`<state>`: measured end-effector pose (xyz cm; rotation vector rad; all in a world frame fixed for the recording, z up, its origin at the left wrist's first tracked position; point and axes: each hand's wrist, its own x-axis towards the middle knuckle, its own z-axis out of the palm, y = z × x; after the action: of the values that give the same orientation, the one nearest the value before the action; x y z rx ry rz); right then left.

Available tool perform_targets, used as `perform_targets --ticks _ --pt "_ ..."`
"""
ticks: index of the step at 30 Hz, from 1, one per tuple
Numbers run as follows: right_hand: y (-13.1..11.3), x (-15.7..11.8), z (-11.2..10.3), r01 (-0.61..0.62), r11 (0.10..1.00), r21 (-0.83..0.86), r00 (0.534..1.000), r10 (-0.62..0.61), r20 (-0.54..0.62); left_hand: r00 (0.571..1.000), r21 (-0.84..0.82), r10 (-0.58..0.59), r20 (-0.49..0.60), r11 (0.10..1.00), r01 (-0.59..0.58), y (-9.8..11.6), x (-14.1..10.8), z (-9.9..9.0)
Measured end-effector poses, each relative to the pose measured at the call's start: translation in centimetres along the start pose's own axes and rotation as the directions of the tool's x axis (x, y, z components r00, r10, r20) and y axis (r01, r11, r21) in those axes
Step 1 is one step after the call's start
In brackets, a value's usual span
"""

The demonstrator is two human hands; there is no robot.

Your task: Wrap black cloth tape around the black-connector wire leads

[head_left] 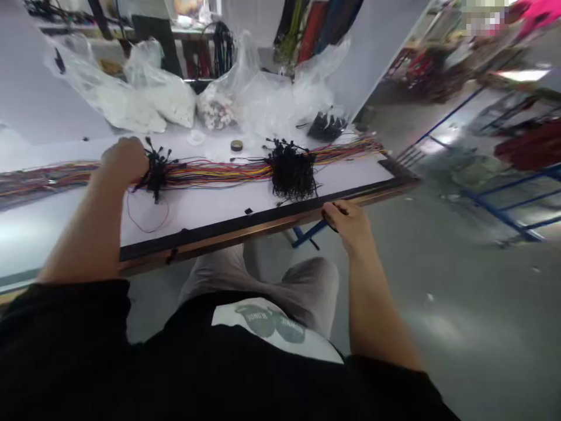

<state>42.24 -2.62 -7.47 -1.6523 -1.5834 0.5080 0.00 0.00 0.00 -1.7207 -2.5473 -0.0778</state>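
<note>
Blur hides detail: left hand point(124, 161), mid-left of frame, fingers clamped on black connector bunch point(155, 169) of coloured wire bundle point(219, 171); right hand point(348, 222), centre-right, fingers curled on table edge point(263, 219), contents unclear.

black short sleeves point(65, 327); grey trousers point(307, 286); bare forearms

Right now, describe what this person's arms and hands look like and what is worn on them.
Both forearms are bare, and the left hand and right hand wear no gloves. Short black sleeves end near the elbows. No watch, ring or marking shows.
</note>
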Motion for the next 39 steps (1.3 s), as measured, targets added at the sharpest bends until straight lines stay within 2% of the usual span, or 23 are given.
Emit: perform_targets --ticks 3,4,5,6,8,10,12,14,16,19,21,23,25,28,31,35,37,39 --pt "-0.2 0.8 -0.6 -0.021 0.992 -0.121 0.997 0.011 -0.080 0.991 -0.111 0.103 -0.080 0.987 -0.112 5.3 -1.6 0.1" --pt "-0.3 1.1 -0.7 -0.027 0.989 -0.147 0.995 0.013 -0.097 0.977 -0.161 0.214 -0.022 0.963 -0.215 7.4 -2.2 0.5" --pt "-0.5 1.3 -0.7 -0.035 0.984 -0.175 0.993 0.016 -0.113 0.919 -0.214 0.389 0.054 0.904 -0.370 9.6 -3.0 1.1" --pt "-0.6 1.4 -0.8 -0.040 0.982 -0.187 0.993 0.017 -0.120 0.816 -0.286 0.564 0.125 0.808 -0.515 11.9 -3.8 1.9" --pt "-0.6 1.2 -0.8 -0.040 0.984 -0.176 0.993 0.020 -0.115 0.707 -0.350 0.681 0.190 0.720 -0.599 16.1 -5.4 3.6" --pt "-0.4 0.6 -0.9 -0.046 0.987 -0.153 0.993 0.028 -0.117 0.650 -0.368 0.741 0.169 0.659 -0.656 19.3 -6.6 5.2" --pt "0.2 -0.4 -1.0 -0.068 0.989 -0.132 0.991 0.052 -0.120 0.630 -0.370 0.765 0.134 0.628 -0.685 20.9 -7.1 6.3" --pt "0.8 -1.3 -1.2 -0.086 0.990 -0.111 0.991 0.073 -0.116 0.630 -0.363 0.767 0.123 0.625 -0.691 21.1 -6.8 6.5" --pt "1.4 -2.0 -1.3 -0.097 0.991 -0.091 0.990 0.087 -0.114 0.640 -0.349 0.759 0.122 0.636 -0.688 20.4 -6.3 6.0" --pt "1.3 -2.2 -1.1 -0.071 0.993 -0.090 0.986 0.056 -0.155 0.680 -0.326 0.731 0.052 0.656 -0.680 18.7 -5.9 4.2" --pt "0.5 -2.0 -0.7 0.011 0.992 -0.129 0.983 -0.035 -0.181 0.697 -0.366 0.717 -0.023 0.643 -0.673 17.4 -6.2 2.7" --pt "-0.9 -2.0 -0.1 0.138 0.969 -0.206 0.971 -0.173 -0.164 0.677 -0.488 0.733 -0.069 0.567 -0.664 16.1 -6.9 1.1" --pt "-2.6 -2.4 0.6 0.267 0.917 -0.296 0.949 -0.304 -0.087 0.660 -0.646 0.746 -0.084 0.464 -0.606 15.0 -7.9 -0.2" --pt "-5.0 -3.6 1.9 0.437 0.839 -0.323 0.898 -0.427 0.106 0.661 -0.843 0.747 -0.066 0.312 -0.437 13.7 -9.6 -1.6" --pt "-6.5 -4.9 3.3 0.535 0.810 -0.241 0.842 -0.489 0.228 0.677 -0.953 0.735 -0.045 0.173 -0.250 13.0 -11.1 -2.0" --pt "-7.0 -6.1 4.5 0.555 0.832 0.013 0.790 -0.532 0.306 0.733 -0.998 0.679 -0.040 0.005 -0.059 12.9 -12.3 -1.0" --pt "-7.0 -6.6 4.8 0.503 0.852 0.144 0.799 -0.522 0.297 0.769 -0.996 0.636 -0.060 -0.093 0.000 13.0 -12.6 0.0" --pt "-7.0 -7.1 4.8 0.434 0.873 0.223 0.832 -0.483 0.274 0.786 -0.985 0.616 -0.057 -0.162 0.055 13.2 -13.0 1.0"
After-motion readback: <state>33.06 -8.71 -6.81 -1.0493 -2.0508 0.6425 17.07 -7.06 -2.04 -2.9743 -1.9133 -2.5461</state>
